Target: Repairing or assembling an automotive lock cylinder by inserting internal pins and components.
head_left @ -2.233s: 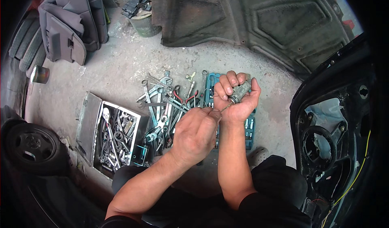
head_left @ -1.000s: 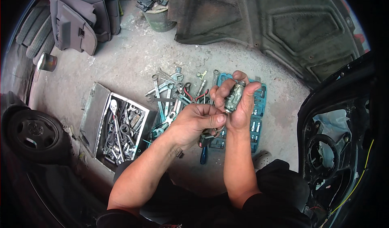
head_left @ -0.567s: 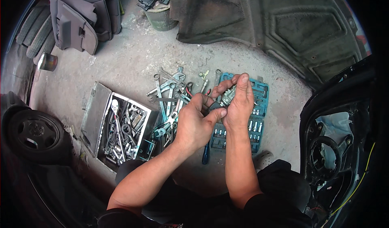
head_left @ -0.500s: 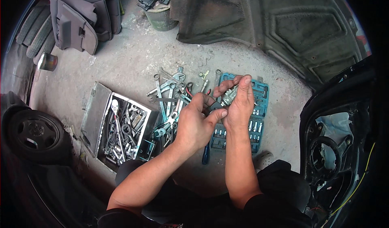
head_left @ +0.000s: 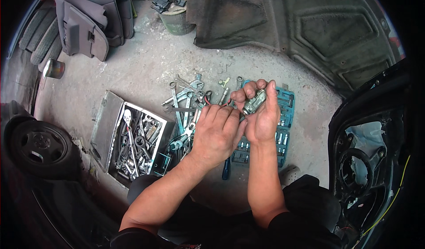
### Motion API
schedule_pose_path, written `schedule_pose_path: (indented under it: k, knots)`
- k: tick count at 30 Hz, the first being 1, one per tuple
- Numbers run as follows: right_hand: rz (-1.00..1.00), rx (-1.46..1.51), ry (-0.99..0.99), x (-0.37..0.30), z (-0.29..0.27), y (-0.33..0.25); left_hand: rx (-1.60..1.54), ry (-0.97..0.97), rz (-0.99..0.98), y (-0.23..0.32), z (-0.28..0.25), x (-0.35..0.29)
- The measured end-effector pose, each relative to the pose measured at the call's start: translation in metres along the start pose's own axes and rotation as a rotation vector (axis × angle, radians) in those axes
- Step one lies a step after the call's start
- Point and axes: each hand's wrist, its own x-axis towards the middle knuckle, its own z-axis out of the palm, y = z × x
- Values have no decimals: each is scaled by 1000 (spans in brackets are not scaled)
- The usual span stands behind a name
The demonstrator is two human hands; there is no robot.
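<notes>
My right hand (head_left: 264,112) is closed around a small, dull silver metal lock cylinder (head_left: 254,102), which rests in the palm under curled fingers. My left hand (head_left: 219,129) is beside it, back upward, with its fingers bent down and pinched at the cylinder's near end. Most of the dark-headed key in that pinch is covered by my fingers. Beneath the hands lies an opened blue socket set case (head_left: 287,103), partly hidden. A pile of wrenches (head_left: 175,103) is spread on the floor to the left of it.
An open metal toolbox (head_left: 106,129) full of sockets and a ratchet (head_left: 128,118) stands at left. A blue-handled screwdriver (head_left: 226,169) lies near my knees. A car door (head_left: 354,169) is at right, a large dark liner panel (head_left: 248,17) at the back, and a bucket (head_left: 177,22) beside it.
My left hand has rolled over, turning its back upward and covering the dark key head that showed before. My right fingers have shifted slightly around the lock cylinder.
</notes>
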Motion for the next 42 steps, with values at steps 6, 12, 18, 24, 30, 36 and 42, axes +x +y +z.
schedule_pose_path:
  k: [6,12,18,24,30,36,42]
  knots:
    - [5,34,0,-5,7,3,-241,-92,-261,-1,8,-4]
    - [63,164,-112,-2,-2,-1,-1733,-303,-1073,1,4,-3]
    - [54,-30,32,-3,2,-8,-1527,-383,-1099,6,1,5]
    - [107,-2,-137,-3,-7,-5,-868,-286,-819,12,-5,3]
    - [125,-77,-26,-9,2,1,-218,-113,-388,10,1,-5]
    - [143,-254,303,-9,12,6,201,-46,2,2,2,-1]
    - [213,-210,15,-6,-4,-10,-10,-18,-243,9,-8,6]
